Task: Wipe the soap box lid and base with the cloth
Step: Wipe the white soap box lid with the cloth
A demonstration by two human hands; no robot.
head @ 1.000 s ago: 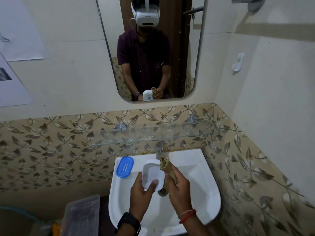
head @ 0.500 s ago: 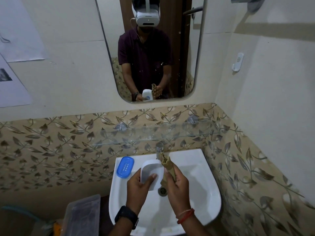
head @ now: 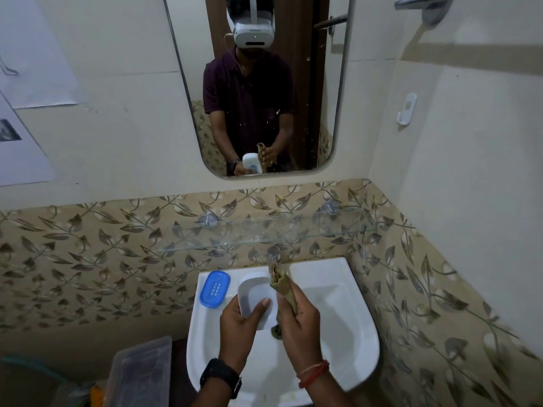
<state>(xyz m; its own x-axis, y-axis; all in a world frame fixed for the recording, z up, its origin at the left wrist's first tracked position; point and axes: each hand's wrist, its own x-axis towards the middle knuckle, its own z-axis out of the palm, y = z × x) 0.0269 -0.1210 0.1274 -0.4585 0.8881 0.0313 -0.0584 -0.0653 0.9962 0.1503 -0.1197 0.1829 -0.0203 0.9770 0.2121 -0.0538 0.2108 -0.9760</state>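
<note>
Small bathroom corner. White sink point(head: 346, 292) fixed to a wall with a leaf-patterned tile band; plain cream wall above it. A glass shelf point(head: 264, 235) runs over the sink, a mirror point(head: 255, 83) higher up, and a white hook point(head: 407, 108) sits on the right wall. A clear plastic container point(head: 141, 368) stands low on the left, beside the sink.

Hard to read from here: the tap point(head: 274, 254) is mostly covered by the cloth, the drain point(head: 276, 330) shows only in part between the hands, and the container's contents are a dark blur. Both forearms are cut off by the bottom edge.

I see the left hand point(head: 239, 333), black watch at the wrist, holding the white soap box base point(head: 255, 295) over the basin, hollow side towards me, thumb pressed on its inner face and fingers wrapped behind. The right hand point(head: 299, 321) is closed around a folded brown cloth point(head: 280, 284), which stands upright with its edge touching the base's right rim. The blue soap box lid point(head: 215, 288) lies on the sink's back left ledge, just beside the base, in neither hand.
</note>
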